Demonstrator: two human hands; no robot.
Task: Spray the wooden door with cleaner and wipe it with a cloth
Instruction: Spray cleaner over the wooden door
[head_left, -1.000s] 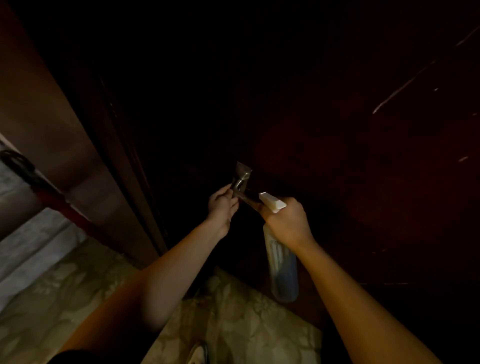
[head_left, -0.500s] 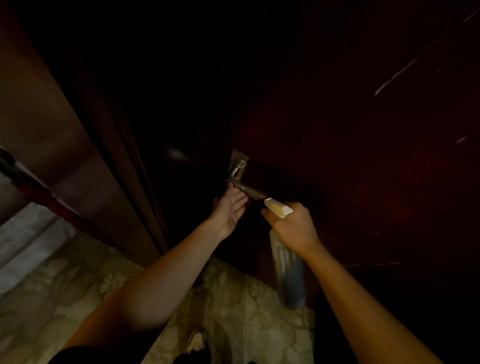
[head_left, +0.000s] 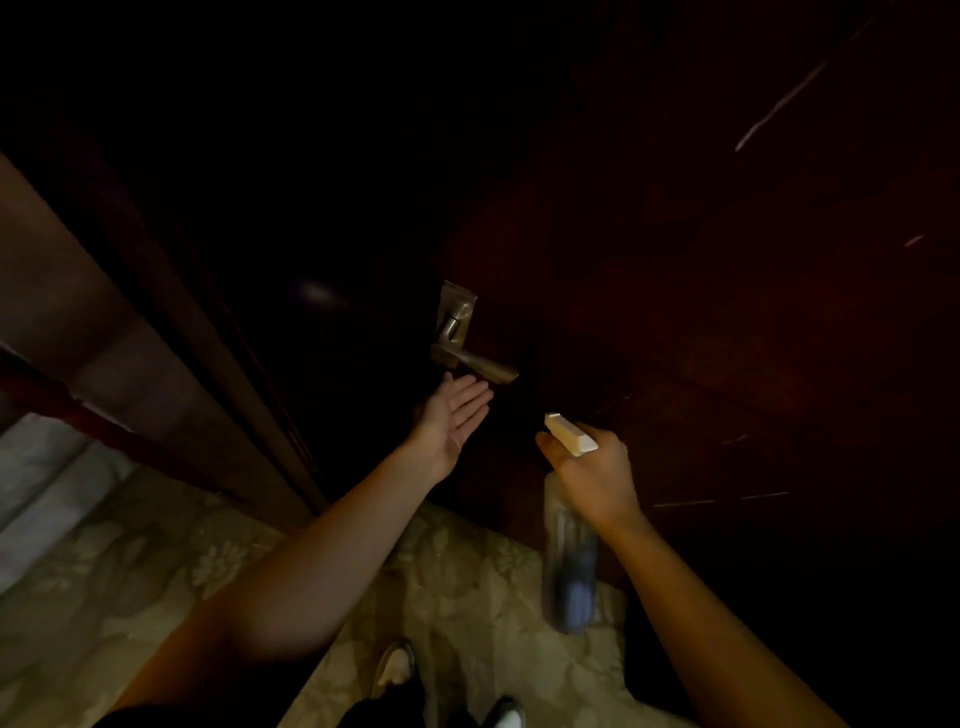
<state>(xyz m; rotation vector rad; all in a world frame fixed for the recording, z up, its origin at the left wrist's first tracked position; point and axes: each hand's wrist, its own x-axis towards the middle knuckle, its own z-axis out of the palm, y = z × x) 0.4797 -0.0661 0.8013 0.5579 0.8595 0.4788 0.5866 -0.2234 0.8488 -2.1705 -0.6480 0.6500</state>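
- Dark red-brown wood fills most of the view: the door (head_left: 701, 312) stands ahead, with its frame (head_left: 171, 332) running down the left side.
- A metal handle (head_left: 467, 358) sits near the door's left edge, lever pointing right.
- The left hand (head_left: 452, 421) is just below the lever, palm up, fingers (head_left: 475, 397) spread flat and holding nothing; whether the tips touch the lever is hard to tell.
- The right hand (head_left: 592, 473) is wrapped round the neck of the spray bottle (head_left: 569, 561), pale nozzle (head_left: 570, 435) pointing up and left toward the door, body hanging down over the patterned floor (head_left: 156, 571). Whether a finger is on the trigger cannot be told.
- No cloth shows anywhere in view.
- Pale streaks (head_left: 779, 104) mark the door's upper right and a few lie lower right; no wet patch or mist is visible, though the dim light could hide one.
- Judgement: the task looks barely begun. Spraying seems to be the step in hand, with the bottle raised and aimed; wiping is all still to come, and a cloth must first be fetched.
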